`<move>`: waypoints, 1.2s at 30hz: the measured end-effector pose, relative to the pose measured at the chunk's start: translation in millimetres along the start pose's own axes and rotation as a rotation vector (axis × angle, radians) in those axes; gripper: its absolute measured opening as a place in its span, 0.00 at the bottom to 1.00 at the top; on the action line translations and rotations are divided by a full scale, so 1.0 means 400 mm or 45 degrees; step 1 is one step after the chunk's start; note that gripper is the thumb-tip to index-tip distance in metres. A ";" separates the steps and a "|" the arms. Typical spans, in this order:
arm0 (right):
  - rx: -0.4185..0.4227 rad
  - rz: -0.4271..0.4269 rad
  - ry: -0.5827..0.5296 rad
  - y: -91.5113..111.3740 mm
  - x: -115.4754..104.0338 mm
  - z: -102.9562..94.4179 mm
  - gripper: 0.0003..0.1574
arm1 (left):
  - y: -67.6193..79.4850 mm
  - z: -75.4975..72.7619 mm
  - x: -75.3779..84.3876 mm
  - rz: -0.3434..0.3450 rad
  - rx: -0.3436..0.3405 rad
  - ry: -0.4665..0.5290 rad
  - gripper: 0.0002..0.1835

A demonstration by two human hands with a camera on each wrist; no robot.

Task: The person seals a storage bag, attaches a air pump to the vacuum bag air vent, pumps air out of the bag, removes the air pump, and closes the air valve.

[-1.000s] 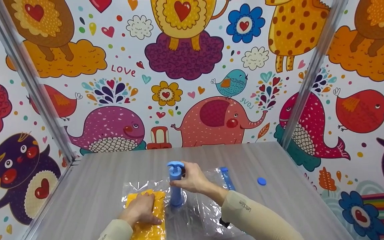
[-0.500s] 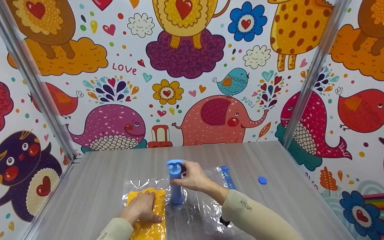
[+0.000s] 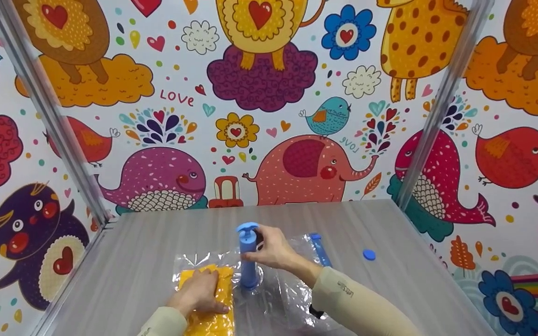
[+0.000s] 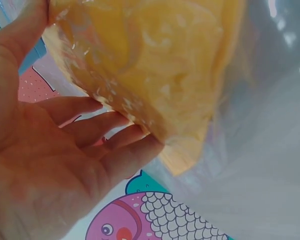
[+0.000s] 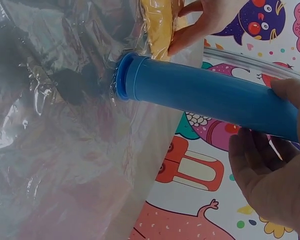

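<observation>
A clear plastic bag (image 3: 269, 303) lies on the table with a folded yellow item (image 3: 226, 284) inside its left part. On top of the yellow item rests my left hand (image 3: 197, 293), fingers spread; in the left wrist view its fingertips touch the yellow edge through the film. My right hand (image 3: 274, 249) grips the barrel of a blue hand pump (image 3: 249, 273) between thumb and fingers. The pump stands upright, its flared base (image 5: 124, 76) against the bag and its T-shaped handle (image 3: 247, 227) low, close above the barrel.
Toward the right, a blue strip (image 3: 321, 252) runs along the bag's edge. A small blue round cap (image 3: 369, 255) lies on the grey table (image 3: 147, 242) beyond it. Printed cartoon walls (image 3: 157, 177) with metal corner posts (image 3: 59, 121) enclose the table's back and sides.
The head view shifts slightly. Both hands keep their places on the pump and the yellow item, with no clear movement of either.
</observation>
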State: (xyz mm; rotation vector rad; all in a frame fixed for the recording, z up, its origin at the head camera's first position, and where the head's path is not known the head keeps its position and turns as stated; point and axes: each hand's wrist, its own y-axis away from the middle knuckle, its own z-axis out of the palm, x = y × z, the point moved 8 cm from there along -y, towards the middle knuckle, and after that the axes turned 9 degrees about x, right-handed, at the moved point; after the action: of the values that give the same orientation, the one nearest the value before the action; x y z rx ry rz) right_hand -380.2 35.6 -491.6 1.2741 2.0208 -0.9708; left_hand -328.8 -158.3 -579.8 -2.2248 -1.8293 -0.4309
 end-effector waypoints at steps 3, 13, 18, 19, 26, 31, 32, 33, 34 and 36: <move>-0.005 -0.005 -0.036 -0.003 -0.001 0.005 0.33 | 0.001 -0.001 0.000 0.014 0.013 -0.007 0.54; -0.063 -0.034 -0.033 -0.013 -0.015 0.004 0.31 | -0.001 -0.006 -0.002 0.011 0.032 0.005 0.55; -0.074 -0.026 -0.014 -0.011 -0.012 -0.005 0.36 | 0.002 -0.002 -0.005 -0.001 0.013 0.026 0.55; -0.074 -0.020 -0.007 -0.010 -0.011 -0.006 0.37 | 0.002 -0.001 -0.006 -0.001 0.010 0.025 0.54; -0.068 -0.006 0.068 0.002 -0.007 -0.001 0.40 | 0.006 0.002 -0.010 -0.019 0.007 0.017 0.52; -0.082 -0.009 0.045 0.004 -0.007 0.005 0.40 | 0.005 0.002 -0.008 -0.011 0.018 0.021 0.54; -0.087 -0.006 0.034 0.003 -0.006 0.006 0.39 | 0.005 0.001 -0.007 0.001 0.026 0.017 0.53; -0.092 -0.007 0.018 0.002 -0.006 0.006 0.37 | 0.004 0.000 -0.005 0.012 0.034 0.013 0.53; -0.099 -0.009 0.003 0.000 -0.006 0.007 0.35 | 0.004 -0.002 -0.004 0.021 0.041 0.009 0.53; -0.112 -0.016 -0.029 -0.005 -0.008 0.009 0.31 | 0.001 -0.005 -0.003 0.032 0.048 -0.001 0.52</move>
State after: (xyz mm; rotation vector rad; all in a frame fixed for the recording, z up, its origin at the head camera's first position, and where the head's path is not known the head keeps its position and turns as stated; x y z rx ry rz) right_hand -380.7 30.6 -490.8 1.2002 2.0327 -0.8883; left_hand -328.5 -160.1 -578.5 -2.2203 -1.7932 -0.3872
